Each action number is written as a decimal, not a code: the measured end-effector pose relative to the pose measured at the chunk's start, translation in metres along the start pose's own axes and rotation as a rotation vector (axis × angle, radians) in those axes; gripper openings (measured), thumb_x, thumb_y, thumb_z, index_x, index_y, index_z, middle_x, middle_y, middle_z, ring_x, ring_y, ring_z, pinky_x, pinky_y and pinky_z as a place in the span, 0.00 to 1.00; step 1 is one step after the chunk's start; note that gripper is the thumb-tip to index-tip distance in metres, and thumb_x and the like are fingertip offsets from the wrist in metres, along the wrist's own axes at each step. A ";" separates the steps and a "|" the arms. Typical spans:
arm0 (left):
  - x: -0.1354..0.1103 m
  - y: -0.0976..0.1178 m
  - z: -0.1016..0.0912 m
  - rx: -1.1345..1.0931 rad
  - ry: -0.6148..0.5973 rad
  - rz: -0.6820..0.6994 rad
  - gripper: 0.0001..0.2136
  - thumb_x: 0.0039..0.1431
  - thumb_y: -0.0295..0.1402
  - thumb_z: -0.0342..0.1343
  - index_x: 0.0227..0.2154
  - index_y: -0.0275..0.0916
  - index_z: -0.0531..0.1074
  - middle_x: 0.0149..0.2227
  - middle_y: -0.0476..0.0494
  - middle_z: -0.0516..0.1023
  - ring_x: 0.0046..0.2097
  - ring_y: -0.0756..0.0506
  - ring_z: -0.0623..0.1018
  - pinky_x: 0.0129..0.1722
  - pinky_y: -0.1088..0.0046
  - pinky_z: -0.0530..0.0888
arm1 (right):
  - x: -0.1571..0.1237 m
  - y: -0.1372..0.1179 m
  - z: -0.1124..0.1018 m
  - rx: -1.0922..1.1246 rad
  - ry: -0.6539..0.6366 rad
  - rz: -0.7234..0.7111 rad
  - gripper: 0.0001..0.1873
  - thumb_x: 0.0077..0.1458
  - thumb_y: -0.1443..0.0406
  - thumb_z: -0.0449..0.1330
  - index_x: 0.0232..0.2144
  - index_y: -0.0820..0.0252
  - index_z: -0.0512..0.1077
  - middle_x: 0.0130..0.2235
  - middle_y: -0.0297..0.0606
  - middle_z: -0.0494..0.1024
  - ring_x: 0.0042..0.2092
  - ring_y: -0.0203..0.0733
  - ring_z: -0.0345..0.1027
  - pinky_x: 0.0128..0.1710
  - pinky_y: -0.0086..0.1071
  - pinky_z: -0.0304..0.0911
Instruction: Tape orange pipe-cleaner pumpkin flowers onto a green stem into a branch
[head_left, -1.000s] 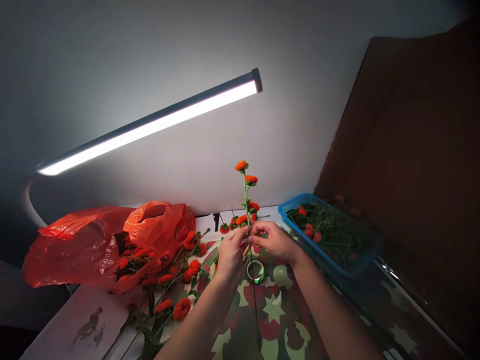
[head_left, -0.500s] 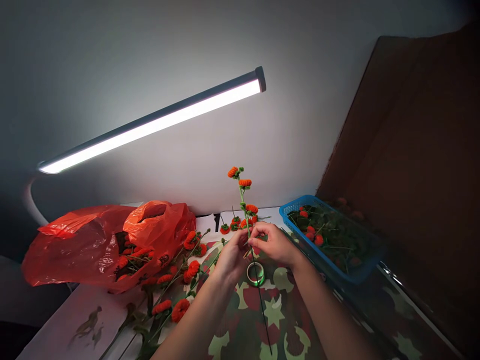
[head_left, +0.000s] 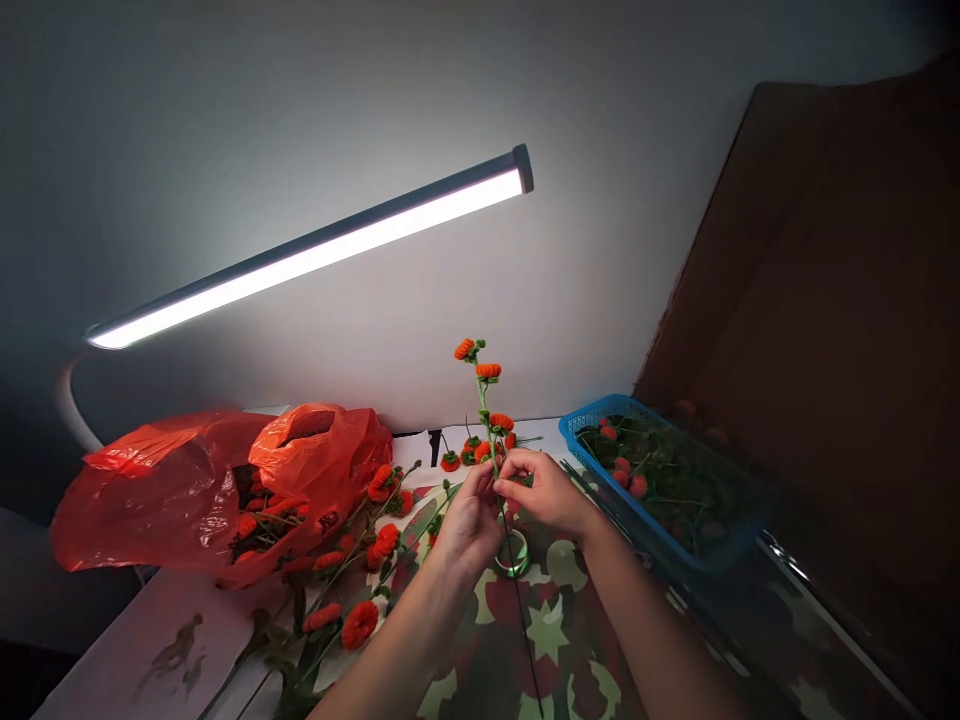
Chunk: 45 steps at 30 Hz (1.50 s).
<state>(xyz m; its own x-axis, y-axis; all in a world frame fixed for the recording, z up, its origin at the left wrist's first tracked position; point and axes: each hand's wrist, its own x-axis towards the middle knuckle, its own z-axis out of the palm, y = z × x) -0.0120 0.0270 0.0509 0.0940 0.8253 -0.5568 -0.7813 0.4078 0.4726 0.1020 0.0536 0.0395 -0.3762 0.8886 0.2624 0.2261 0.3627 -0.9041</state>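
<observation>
An artificial flower stem [head_left: 482,396] with several fuzzy orange blooms and small green leaves stands upright between my hands. Its lower part is a bare dark wire running down toward me. My left hand [head_left: 474,515] pinches the stem from the left with thumb and fingertips. Just beside it, my right hand [head_left: 541,490] pinches the same spot from the right, where green wrapping meets the bare wire. A roll of green tape [head_left: 513,553] lies on the patterned mat [head_left: 547,625] behind the wire, below my hands.
At left, a red plastic bag [head_left: 165,490] holds orange flowers. Finished-looking flower stems [head_left: 360,622] lie beside it. A blue basket [head_left: 592,412] of flowers stands at right, next to a large cardboard sheet [head_left: 810,300]. Overhead hangs a lit lamp [head_left: 315,255]. Loose flower heads [head_left: 450,461] lie behind my hands.
Both hands stay pinched on the stem, with only slight finger movement. My left hand has turned a little and now covers part of the tape roll. The view has shifted slightly.
</observation>
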 end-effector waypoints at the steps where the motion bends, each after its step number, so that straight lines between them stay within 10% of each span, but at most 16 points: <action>1: -0.001 0.000 0.001 -0.009 0.005 -0.002 0.06 0.55 0.29 0.52 0.25 0.37 0.71 0.18 0.53 0.70 0.19 0.53 0.69 0.21 0.76 0.65 | 0.000 0.000 0.000 0.001 -0.001 0.004 0.07 0.46 0.69 0.58 0.19 0.61 0.66 0.26 0.31 0.66 0.31 0.35 0.61 0.32 0.28 0.56; 16: 0.006 -0.004 -0.008 0.135 0.036 0.362 0.05 0.38 0.29 0.63 0.19 0.35 0.72 0.23 0.53 0.72 0.25 0.55 0.68 0.25 0.80 0.63 | 0.000 0.002 0.004 0.004 -0.016 -0.025 0.06 0.47 0.66 0.59 0.21 0.62 0.68 0.26 0.32 0.68 0.32 0.36 0.60 0.34 0.29 0.56; 25: 0.007 -0.012 -0.013 0.258 -0.132 0.345 0.13 0.42 0.41 0.64 0.27 0.36 0.76 0.32 0.46 0.76 0.33 0.50 0.73 0.32 0.77 0.67 | 0.001 -0.004 -0.009 0.102 0.029 0.004 0.10 0.48 0.64 0.58 0.19 0.61 0.65 0.23 0.31 0.66 0.29 0.35 0.59 0.32 0.29 0.56; 38: 0.011 -0.024 -0.019 0.678 -0.093 0.851 0.04 0.43 0.29 0.64 0.25 0.40 0.77 0.22 0.48 0.74 0.24 0.50 0.70 0.25 0.78 0.64 | 0.009 0.008 -0.013 0.210 0.261 0.022 0.13 0.45 0.58 0.61 0.19 0.61 0.65 0.22 0.31 0.65 0.27 0.33 0.56 0.29 0.29 0.55; 45: 0.014 -0.011 -0.017 0.683 -0.271 0.682 0.06 0.48 0.34 0.61 0.24 0.36 0.74 0.21 0.47 0.73 0.21 0.52 0.69 0.21 0.78 0.64 | 0.009 0.010 -0.008 0.303 0.263 0.063 0.13 0.44 0.57 0.63 0.20 0.62 0.69 0.20 0.30 0.65 0.24 0.32 0.56 0.26 0.28 0.54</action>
<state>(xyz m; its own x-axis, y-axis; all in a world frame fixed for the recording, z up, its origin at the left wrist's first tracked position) -0.0124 0.0273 0.0268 -0.0381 0.9927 0.1142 -0.2070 -0.1196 0.9710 0.1085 0.0672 0.0357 -0.1183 0.9623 0.2450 -0.0481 0.2409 -0.9694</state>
